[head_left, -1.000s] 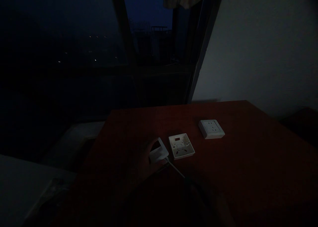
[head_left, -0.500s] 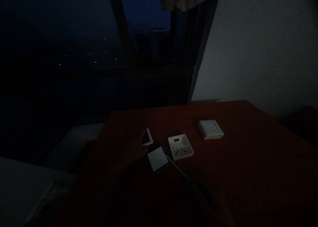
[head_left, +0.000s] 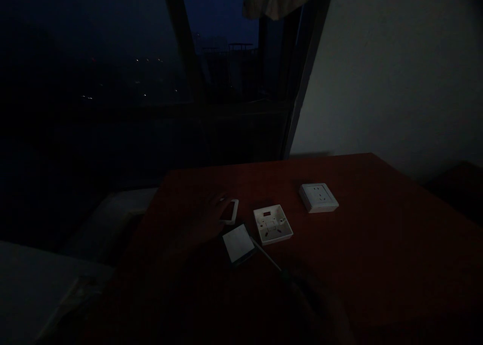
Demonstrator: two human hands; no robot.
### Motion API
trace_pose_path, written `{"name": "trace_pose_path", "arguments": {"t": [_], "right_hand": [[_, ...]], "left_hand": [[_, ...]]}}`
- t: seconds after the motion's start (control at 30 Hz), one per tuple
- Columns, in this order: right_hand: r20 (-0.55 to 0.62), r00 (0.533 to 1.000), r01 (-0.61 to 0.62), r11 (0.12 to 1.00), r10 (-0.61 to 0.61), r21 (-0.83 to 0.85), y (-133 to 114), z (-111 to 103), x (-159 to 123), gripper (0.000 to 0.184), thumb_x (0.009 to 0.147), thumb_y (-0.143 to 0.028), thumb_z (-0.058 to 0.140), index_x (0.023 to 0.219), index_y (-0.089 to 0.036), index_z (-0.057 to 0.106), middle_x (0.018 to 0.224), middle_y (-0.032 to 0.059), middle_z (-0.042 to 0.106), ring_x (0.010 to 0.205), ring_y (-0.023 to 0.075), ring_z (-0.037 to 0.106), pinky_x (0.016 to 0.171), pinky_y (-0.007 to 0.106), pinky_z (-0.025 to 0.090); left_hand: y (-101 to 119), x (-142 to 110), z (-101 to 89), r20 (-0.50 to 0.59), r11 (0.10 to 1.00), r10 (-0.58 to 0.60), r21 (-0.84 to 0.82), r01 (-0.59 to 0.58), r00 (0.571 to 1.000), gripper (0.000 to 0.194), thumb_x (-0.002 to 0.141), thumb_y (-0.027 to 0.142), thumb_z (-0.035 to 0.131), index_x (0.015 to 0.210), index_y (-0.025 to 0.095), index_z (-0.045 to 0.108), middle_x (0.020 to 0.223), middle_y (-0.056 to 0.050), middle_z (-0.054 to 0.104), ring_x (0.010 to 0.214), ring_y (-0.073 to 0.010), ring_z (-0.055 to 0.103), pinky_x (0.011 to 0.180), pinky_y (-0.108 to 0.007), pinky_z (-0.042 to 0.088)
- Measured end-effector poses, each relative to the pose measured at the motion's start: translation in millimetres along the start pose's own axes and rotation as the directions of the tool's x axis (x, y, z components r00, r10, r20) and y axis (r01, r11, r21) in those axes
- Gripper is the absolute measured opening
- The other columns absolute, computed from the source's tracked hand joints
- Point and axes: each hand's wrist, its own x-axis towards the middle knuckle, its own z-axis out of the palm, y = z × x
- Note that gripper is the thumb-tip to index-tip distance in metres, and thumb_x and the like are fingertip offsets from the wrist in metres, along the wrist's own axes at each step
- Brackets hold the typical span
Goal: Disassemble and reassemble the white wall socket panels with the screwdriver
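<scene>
The scene is very dark. My left hand [head_left: 207, 219] has its fingers closed on a thin white square cover frame [head_left: 236, 211], whose left part they hide. My right hand [head_left: 317, 294], barely visible, is wrapped round the handle of a screwdriver [head_left: 267, 254]. The shaft points up and left, and its tip meets the right edge of a white switch panel [head_left: 239, 243] with a dark base. Just right of this panel lies an open white back box [head_left: 273, 225], hollow side up.
A white wall socket [head_left: 320, 196] on its box sits farther back on the reddish-brown table [head_left: 377, 224]. Beyond the table's far edge are a dark window [head_left: 124, 83] and a pale wall [head_left: 388, 73]. A short curtain [head_left: 281, 0] hangs above.
The cover frame has turned and shifted slightly right in my left hand. My right hand and the screwdriver stay nearly where they were, with the tip still at the switch panel.
</scene>
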Motion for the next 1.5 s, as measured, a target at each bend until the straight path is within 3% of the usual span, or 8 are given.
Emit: {"name": "trace_pose_path", "arguments": {"t": [0.2,0.37,0.67,0.97,1.13,1.23,1.33,1.5], "right_hand": [[-0.019,1.000,-0.015,0.997,0.017,0.071,4,-2,0,0.040,0.084,-0.053,0.054,0.104,-0.025,0.072,0.111,0.0084,0.071,0.102,0.0257,0.066,0.088,0.035,0.054],[0.021,0.998,-0.061,0.987,0.058,0.151,12,-3,4,0.043,0.082,-0.054,0.055,0.106,-0.022,0.071,0.115,0.0102,0.069,0.105,0.0273,0.065,0.088,0.036,0.054],[0.102,0.990,-0.106,0.989,0.095,0.104,14,-10,7,0.041,0.078,-0.046,0.059,0.111,-0.023,0.067,0.119,0.0071,0.068,0.109,0.0266,0.063,0.092,0.035,0.052],[-0.128,0.990,-0.054,0.998,0.058,0.038,-2,-31,52,0.045,0.078,-0.047,0.058,0.113,-0.019,0.063,0.110,0.0080,0.070,0.099,0.0270,0.066,0.088,0.039,0.052],[-0.209,0.978,0.018,0.998,-0.005,0.061,-12,-28,87,0.044,0.077,-0.044,0.059,0.111,-0.016,0.063,0.105,0.0092,0.071,0.094,0.0274,0.066,0.085,0.040,0.052],[-0.224,0.974,0.032,0.997,-0.016,0.066,-13,-24,88,0.046,0.078,-0.044,0.057,0.114,-0.016,0.063,0.107,0.0099,0.071,0.095,0.0281,0.066,0.085,0.041,0.053],[-0.176,0.983,0.064,0.998,-0.058,0.028,-18,-27,71,0.045,0.081,-0.044,0.055,0.117,-0.017,0.063,0.112,0.0104,0.070,0.100,0.0282,0.066,0.088,0.041,0.052],[0.133,0.973,0.209,0.960,-0.186,-0.184,-25,-46,40,0.036,0.086,-0.040,0.051,0.117,-0.029,0.066,0.120,0.0037,0.068,0.107,0.0250,0.064,0.094,0.039,0.050]], "left_hand": [[33,-28,9.5,-0.074,0.998,-0.057,-0.028,0.055,0.996,0.049,0.088,0.027,0.051,0.135,0.020,0.044,0.142,-0.010,0.043,0.129,-0.0276,0.041,0.107,-0.043,0.034],[55,-56,32.4,-0.013,0.978,-0.199,-0.072,0.198,0.980,0.071,0.078,0.044,0.066,0.139,0.021,0.039,0.145,-0.013,0.040,0.131,-0.0341,0.038,0.107,-0.050,0.033],[52,-62,56.2,0.015,0.955,-0.259,-0.145,0.258,0.966,0.088,0.069,0.045,0.074,0.144,0.025,0.032,0.149,-0.012,0.034,0.133,-0.0353,0.036,0.107,-0.048,0.034],[54,-62,57.7,0.000,0.952,-0.268,-0.151,0.265,0.963,0.083,0.071,0.041,0.072,0.143,0.027,0.033,0.147,-0.011,0.037,0.130,-0.0347,0.040,0.106,-0.049,0.035],[55,-62,55.0,0.013,0.946,-0.269,-0.183,0.267,0.963,0.085,0.071,0.039,0.072,0.144,0.031,0.029,0.148,-0.009,0.036,0.130,-0.0348,0.040,0.105,-0.051,0.036],[59,-62,50.5,0.025,0.938,-0.275,-0.212,0.274,0.961,0.083,0.072,0.038,0.071,0.144,0.031,0.030,0.148,-0.008,0.036,0.130,-0.0344,0.040,0.105,-0.050,0.036],[63,-63,45.3,0.004,0.940,-0.266,-0.220,0.260,0.964,0.080,0.072,0.038,0.071,0.142,0.030,0.034,0.145,-0.008,0.040,0.129,-0.0340,0.041,0.105,-0.050,0.037],[60,-67,40.0,0.019,0.948,-0.205,-0.244,0.204,0.979,0.079,0.071,0.034,0.072,0.142,0.030,0.036,0.146,-0.007,0.039,0.130,-0.0335,0.040,0.107,-0.050,0.035]]}}
